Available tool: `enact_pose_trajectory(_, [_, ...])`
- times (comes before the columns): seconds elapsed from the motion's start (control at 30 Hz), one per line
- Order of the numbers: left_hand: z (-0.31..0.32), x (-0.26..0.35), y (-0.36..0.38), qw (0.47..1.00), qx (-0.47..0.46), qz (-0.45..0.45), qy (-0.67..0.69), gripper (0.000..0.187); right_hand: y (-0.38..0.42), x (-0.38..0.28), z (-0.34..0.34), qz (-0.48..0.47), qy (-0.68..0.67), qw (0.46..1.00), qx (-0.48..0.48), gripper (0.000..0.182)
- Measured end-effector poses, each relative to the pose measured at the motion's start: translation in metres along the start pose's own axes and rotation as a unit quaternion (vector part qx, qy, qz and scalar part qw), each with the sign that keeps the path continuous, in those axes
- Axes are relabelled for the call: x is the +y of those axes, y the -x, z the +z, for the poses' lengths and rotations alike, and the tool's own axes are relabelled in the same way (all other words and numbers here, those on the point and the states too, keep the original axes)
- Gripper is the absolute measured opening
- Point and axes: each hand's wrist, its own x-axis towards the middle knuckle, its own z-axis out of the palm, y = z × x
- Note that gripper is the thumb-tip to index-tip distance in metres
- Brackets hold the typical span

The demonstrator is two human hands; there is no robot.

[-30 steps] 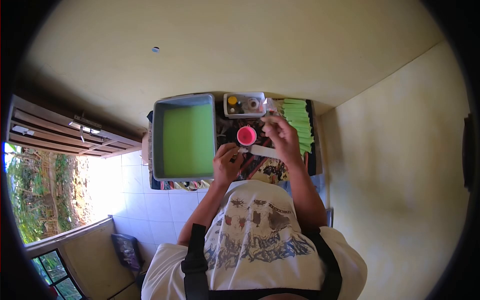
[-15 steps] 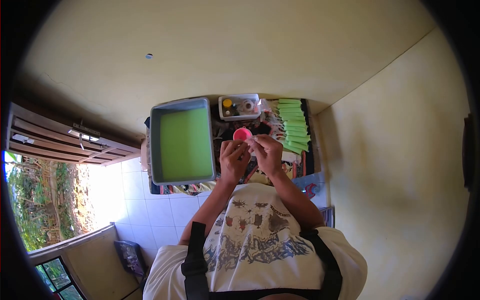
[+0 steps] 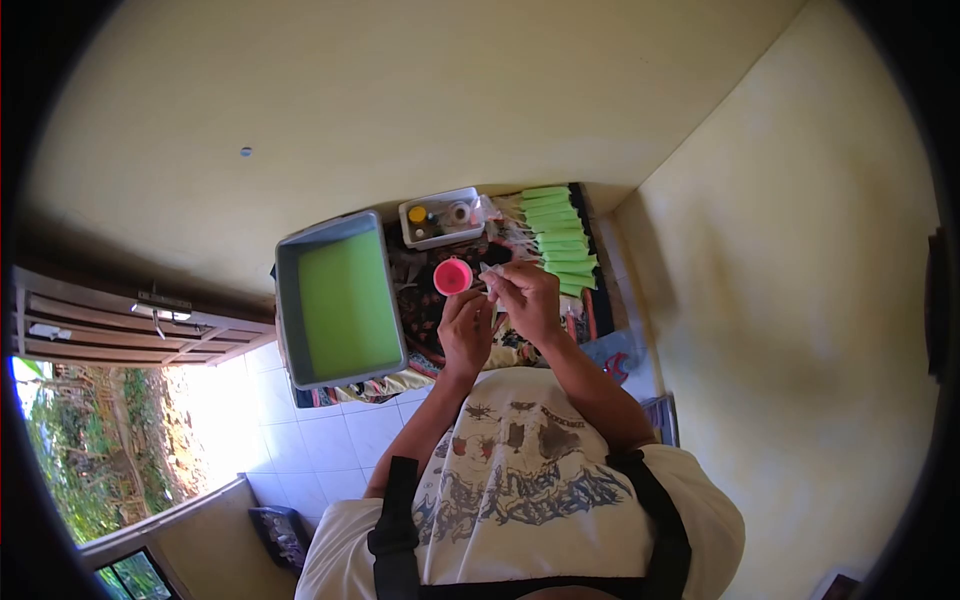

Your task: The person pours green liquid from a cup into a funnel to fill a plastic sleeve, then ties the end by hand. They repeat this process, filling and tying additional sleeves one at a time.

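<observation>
Clear plastic [image 3: 489,271] is pinched in the right hand [image 3: 532,302]; the left hand's [image 3: 466,336] fingers are narrowed nearby, contents unclear. Left of the right fingertips, the pink cup [image 3: 453,278] has come into fuller view, its opening unobstructed. Green packets [image 3: 562,243] lie beyond.

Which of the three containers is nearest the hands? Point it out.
The round pink cup, just beyond the left hand. The grey tub and the white box are both rectangular and sit farther away.

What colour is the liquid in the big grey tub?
Light green; the liquid shows best in the head view, inside the grey tub.
</observation>
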Motion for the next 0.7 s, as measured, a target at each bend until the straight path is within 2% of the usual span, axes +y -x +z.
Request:
enact_pose_trajectory(0.13, [0.026, -0.004, 0.002, 0.997, 0.009, 0.077, -0.022, 0.012, 0.006, 0.0, -0.021, 0.013, -0.021, 0.999, 0.029, 0.01])
enact_pose_trajectory(0.4, [0.086, 0.012, 0.003, 0.995, -0.011, 0.099, -0.019, 0.009, -0.006, 0.019, -0.067, 0.041, -0.1, 0.99, 0.085, 0.013])
enact_pose_trajectory(0.43, [0.091, 0.011, 0.004, 0.996, -0.017, 0.085, -0.02, 0.009, -0.006, 0.023, -0.073, 0.042, -0.102, 0.99, 0.086, 0.012])
enact_pose_trajectory(0.5, [0.104, 0.005, 0.008, 0.998, -0.03, 0.056, -0.018, 0.008, -0.018, 0.035, -0.089, 0.066, -0.075, 0.995, 0.011, 0.012])
enact_pose_trajectory(0.53, [0.109, 0.0, 0.008, 0.999, -0.048, -0.001, -0.006, 0.01, -0.024, 0.044, -0.101, 0.079, -0.059, 0.995, -0.029, 0.015])
enact_pose_trajectory(0.63, [0.125, -0.018, 0.004, 0.981, -0.116, -0.156, 0.028, 0.021, -0.025, 0.078, -0.121, 0.06, -0.029, 0.995, -0.08, 0.038])
enact_pose_trajectory(0.67, [0.134, -0.024, 0.003, 0.968, -0.113, -0.197, 0.112, 0.022, -0.02, 0.087, -0.133, 0.067, 0.044, 0.99, -0.12, 0.065])
enact_pose_trajectory(0.7, [0.145, -0.032, 0.003, 0.946, -0.108, -0.236, 0.194, 0.024, -0.012, 0.098, -0.141, 0.045, 0.07, 0.988, -0.128, 0.068])
